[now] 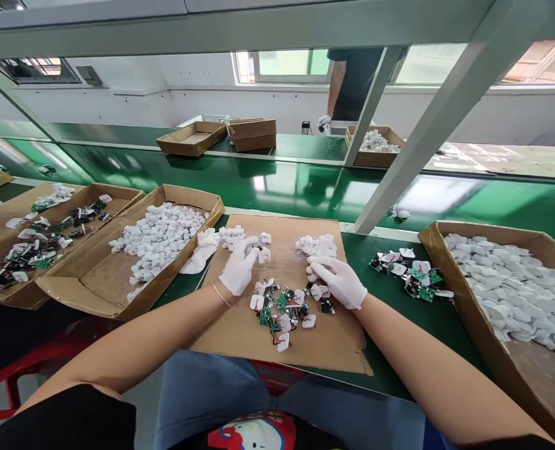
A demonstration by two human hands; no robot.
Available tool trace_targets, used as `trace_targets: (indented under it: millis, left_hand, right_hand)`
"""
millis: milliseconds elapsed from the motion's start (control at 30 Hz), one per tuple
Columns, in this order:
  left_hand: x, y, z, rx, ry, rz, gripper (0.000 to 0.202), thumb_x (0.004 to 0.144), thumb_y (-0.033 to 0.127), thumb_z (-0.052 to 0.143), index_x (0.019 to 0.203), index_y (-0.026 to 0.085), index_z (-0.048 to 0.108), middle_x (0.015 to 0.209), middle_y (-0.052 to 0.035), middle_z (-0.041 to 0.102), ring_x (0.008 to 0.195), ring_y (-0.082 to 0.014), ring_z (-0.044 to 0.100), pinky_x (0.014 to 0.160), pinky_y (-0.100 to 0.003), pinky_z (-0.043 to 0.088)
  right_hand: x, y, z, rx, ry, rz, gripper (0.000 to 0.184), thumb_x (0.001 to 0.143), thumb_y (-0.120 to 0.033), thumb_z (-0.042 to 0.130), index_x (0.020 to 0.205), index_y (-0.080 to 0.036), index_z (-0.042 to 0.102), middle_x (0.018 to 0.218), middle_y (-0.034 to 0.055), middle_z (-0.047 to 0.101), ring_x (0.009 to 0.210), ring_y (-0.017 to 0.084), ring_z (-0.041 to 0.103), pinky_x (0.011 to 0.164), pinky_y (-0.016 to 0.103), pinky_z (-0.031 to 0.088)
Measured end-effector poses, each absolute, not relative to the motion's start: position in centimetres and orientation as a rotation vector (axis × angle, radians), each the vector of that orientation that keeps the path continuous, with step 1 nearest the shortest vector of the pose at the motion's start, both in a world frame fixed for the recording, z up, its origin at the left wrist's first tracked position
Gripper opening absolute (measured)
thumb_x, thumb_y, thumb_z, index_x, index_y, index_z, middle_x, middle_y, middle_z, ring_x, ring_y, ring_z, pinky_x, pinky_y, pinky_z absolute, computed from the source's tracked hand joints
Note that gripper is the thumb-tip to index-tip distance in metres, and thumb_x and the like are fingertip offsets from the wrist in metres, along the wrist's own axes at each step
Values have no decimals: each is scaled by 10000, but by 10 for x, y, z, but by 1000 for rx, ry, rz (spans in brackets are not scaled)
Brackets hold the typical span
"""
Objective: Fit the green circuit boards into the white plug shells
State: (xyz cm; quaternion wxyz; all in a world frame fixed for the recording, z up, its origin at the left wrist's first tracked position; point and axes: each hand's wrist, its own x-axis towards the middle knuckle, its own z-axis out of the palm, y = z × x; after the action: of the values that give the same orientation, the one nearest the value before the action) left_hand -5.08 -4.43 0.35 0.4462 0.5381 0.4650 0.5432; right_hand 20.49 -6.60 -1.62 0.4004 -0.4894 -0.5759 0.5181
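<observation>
Circuit boards (280,304) with white plastic casings, entered by us at 6 o'clock on a cardboard sheet (338,340), between both hands. Left hand (241,267): gloved, fingertips on loose casings (264,254) at 12 o'clock; grip or mere touch, we cannot tell. Right hand (338,282): gloved, fingers loosely curled, nothing held, just beside a casing heap (315,246). Also listed: cardboard tray (104,290) of casings at 10 o'clock; parts tray (118,192) beyond it at 9 o'clock; full carton (460,306) at 3 o'clock; green bench (352,262) beneath; co-worker's gloved hand (324,122), distant, 12 o'clock.
</observation>
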Motion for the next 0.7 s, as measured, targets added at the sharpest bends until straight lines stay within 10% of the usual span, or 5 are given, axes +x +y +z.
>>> trace_targets:
  millis: [200, 367, 700]
  left_hand:
    - [-21, -68, -10, 1073, 1098, 991, 534, 794, 419, 646, 1227, 159, 474, 914, -46, 657, 730, -135, 606, 672, -262, 475]
    - [-13, -91, -1, 1112, 1069, 893, 481, 820, 379, 632, 1210, 139, 488, 983, -86, 674, 892, -169, 638, 820, -299, 494]
    - [12, 3, 7, 1148, 718, 646, 331, 709, 205, 734, 1011, 128, 622, 860, -54, 691, 721, -145, 655, 700, -285, 527]
  right_hand:
    - [197, -68, -14, -1184, -1358, 1421, 405, 874, -469, 563, 1095, -137, 634, 957, 89, 702, 766, 179, 675, 744, 337, 550]
    - [189, -79, -10, -1176, -1503, 1408, 366, 900, -439, 539, 1119, -168, 649, 918, 79, 718, 844, 212, 671, 842, 386, 539]
    - [203, -61, -24, -1001, -1310, 819, 297, 816, -303, 691, 1087, -223, 602, 1148, 98, 628, 1028, 206, 632, 959, 386, 506]
